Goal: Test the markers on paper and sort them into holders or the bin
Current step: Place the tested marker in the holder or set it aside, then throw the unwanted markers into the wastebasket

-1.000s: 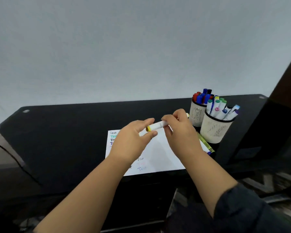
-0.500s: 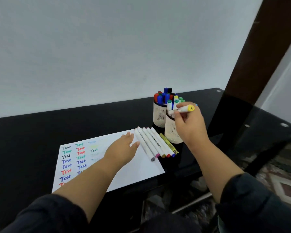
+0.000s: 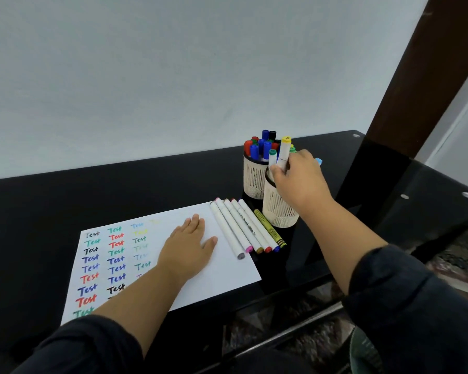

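Black glass tabletop (image 3: 65, 206) against a pale wall, with a sheet of paper (image 3: 227, 276) lying near the front edge, covered on its left side in rows of coloured "Test" scrawls. The right hand (image 3: 299, 179) is up over the nearer holder (image 3: 278, 209), fingers curled round the barrel of a yellow-capped marker (image 3: 283, 153), which stands almost upright, cap on top, its lower end hidden behind the hand and seemingly at or just inside the holder's mouth. That upright long axis is what matters: the holder opens straight beneath the grip, so I'd judge the marker only needs to slide down along its own length and be let go. The farther holder (image 3: 253, 179) stands just behind, touching or nearly so, crowded with blue, red and black caps. The left hand (image 3: 189, 247) lies flat on the paper, fingers spread, holding nothing. Just beside it, to its right, is a row of white markers (image 3: 238, 228), lying parallel and slanting away, with a yellow-green crayon (image 3: 269, 228) alongside. That hand is much the closer to them for whichever gets tested next. No bin is in sight.
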Tool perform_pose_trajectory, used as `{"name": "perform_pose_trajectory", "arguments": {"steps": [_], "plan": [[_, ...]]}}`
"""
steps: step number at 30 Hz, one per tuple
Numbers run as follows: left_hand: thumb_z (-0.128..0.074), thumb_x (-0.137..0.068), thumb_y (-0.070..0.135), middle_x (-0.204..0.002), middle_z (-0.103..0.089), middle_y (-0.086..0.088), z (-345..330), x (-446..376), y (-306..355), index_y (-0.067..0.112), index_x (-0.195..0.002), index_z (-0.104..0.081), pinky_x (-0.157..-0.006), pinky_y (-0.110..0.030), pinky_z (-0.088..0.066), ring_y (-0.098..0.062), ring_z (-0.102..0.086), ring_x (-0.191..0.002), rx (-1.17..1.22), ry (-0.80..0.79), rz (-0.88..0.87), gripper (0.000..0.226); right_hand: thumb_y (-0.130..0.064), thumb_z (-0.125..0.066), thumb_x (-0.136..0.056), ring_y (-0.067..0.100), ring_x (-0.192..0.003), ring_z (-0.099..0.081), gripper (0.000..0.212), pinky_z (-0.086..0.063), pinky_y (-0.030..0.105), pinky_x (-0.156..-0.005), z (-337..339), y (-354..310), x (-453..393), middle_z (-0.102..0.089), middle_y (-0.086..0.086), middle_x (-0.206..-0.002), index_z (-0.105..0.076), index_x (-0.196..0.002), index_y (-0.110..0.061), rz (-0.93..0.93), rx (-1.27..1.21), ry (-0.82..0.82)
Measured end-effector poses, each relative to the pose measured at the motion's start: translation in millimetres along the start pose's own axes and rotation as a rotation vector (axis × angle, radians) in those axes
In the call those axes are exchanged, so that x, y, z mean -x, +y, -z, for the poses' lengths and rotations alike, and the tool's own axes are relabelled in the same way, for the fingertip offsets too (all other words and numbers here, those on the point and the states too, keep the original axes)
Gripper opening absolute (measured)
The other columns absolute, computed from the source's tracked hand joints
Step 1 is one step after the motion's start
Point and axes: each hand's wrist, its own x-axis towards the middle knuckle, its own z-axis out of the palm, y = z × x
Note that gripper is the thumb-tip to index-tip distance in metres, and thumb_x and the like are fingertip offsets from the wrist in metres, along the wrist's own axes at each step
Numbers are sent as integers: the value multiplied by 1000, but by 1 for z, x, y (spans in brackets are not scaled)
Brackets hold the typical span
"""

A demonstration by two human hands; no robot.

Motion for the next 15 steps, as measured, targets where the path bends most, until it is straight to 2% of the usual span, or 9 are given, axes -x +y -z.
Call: {"name": "perform_pose_trajectory", "arguments": {"steps": [2, 5, 9, 11, 15], "plan": [[-21, -100, 45, -158, 6, 3, 0, 0, 0, 15, -151, -3, -115, -26, 3, -11, 4, -145, 5, 1, -2, 62, -29, -50, -96, 25, -103, -54, 30, -48, 37, -82, -1, -2, -3, -52, 11, -112, -55, -113, -5, -48, 23, -50], [-20, -100, 45, -158, 6, 4, 0, 0, -1, 16, -151, -2, -115, -26, 3, -10, 4, -145, 3, 2, -2, 61, -23, -53, -95, 26, -97, -59, 35, -51, 38, -74, -2, -5, 1, -58, 9, -108, -41, -125, -9, -80, -36, -77], [-20, -100, 45, -158, 5, 4, -1, 0, -2, 16, -151, -3, -114, -25, 3, -10, 3, -145, -3, 14, -7, 61, -16, -48, -97, 20, -82, -55, 53, -42, 32, -66, -4, -7, 10, -48, 3, -97, -21, -143, -17, -31, -62, -7], [-20, -100, 45, -158, 5, 3, -1, -1, -3, 16, -151, -3, -114, -25, 3, -10, 3, -145, -3, 18, -10, 61, -15, -46, -98, 19, -76, -53, 50, -42, 32, -63, -5, -7, 10, -45, 0, -89, -23, -142, -19, 4, -36, 4], [-20, -100, 44, -158, 6, 3, -1, 0, -2, 16, -151, -2, -114, -25, 3, -10, 3, -145, -6, 18, -10, 61, -19, -48, -98, 24, -84, -59, 33, -44, 34, -64, -6, -3, 8, -53, 3, -92, -37, -129, -16, 21, 0, -41]]}}
